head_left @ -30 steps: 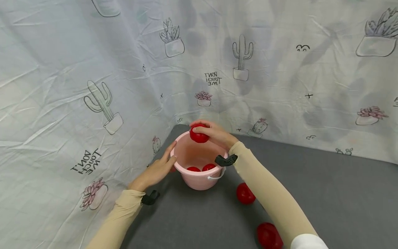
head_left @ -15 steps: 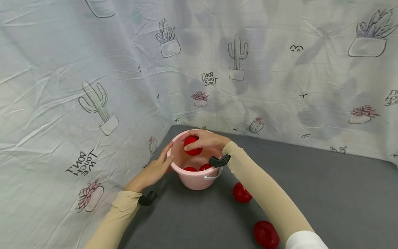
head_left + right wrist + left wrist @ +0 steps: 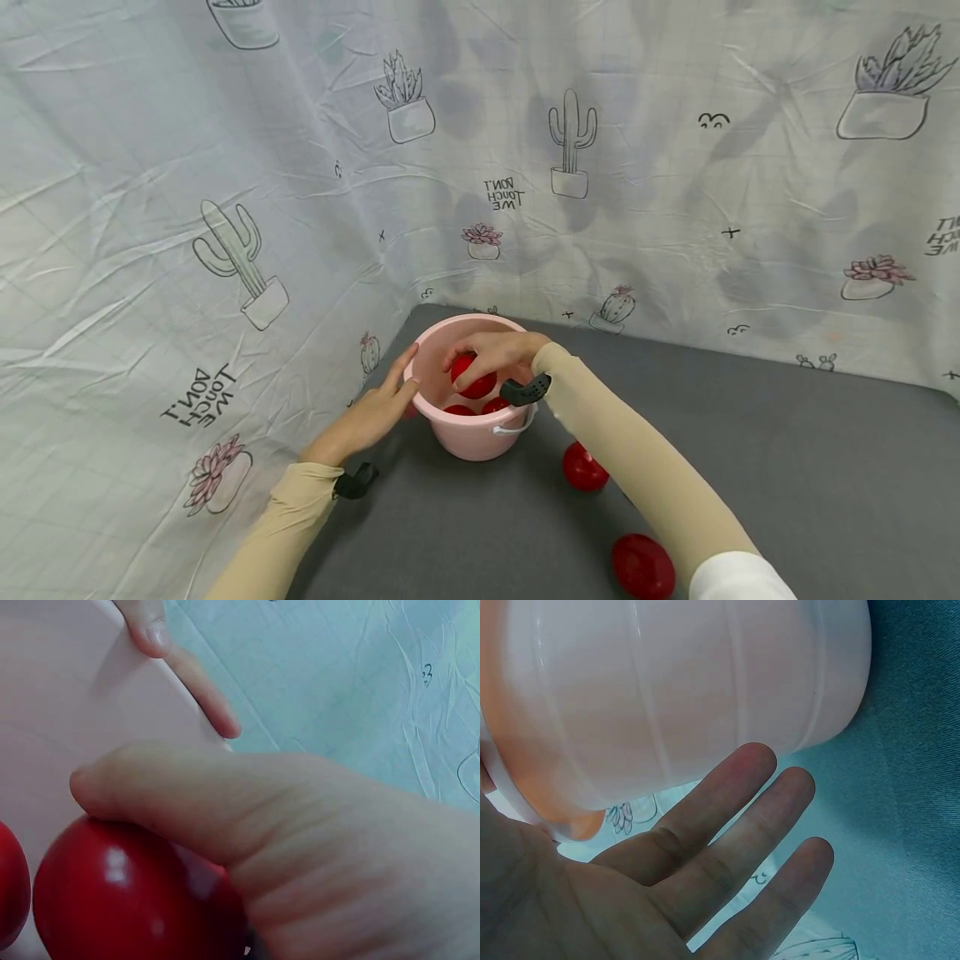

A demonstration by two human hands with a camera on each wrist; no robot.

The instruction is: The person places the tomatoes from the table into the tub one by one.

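Note:
A pink bucket [image 3: 480, 429] with a white handle stands near the corner. My right hand [image 3: 495, 350] reaches inside it and grips a glossy, round red fruit [image 3: 477, 382], whose exact kind I cannot tell. In the right wrist view the thumb lies over that fruit [image 3: 135, 892]. Two similar red fruits [image 3: 496, 405] show at the bucket's bottom, partly hidden by its rim. At the left side of the rim my left hand [image 3: 375, 412] touches with thumb and index finger. Its other fingers [image 3: 727, 862] extend straight along the bucket's outer wall in the left wrist view.
Two more red fruits lie on the dark grey cloth surface [image 3: 787, 450]: one fruit [image 3: 585, 465] right of the bucket, another fruit [image 3: 642, 567] nearer the front, beside the right sleeve. A white curtain [image 3: 660, 208] printed with cacti closes off the back and left.
My right hand has carried the red fruit from above the bucket's far rim down into it. The left hand has stayed at the rim. The head view has shifted slightly.

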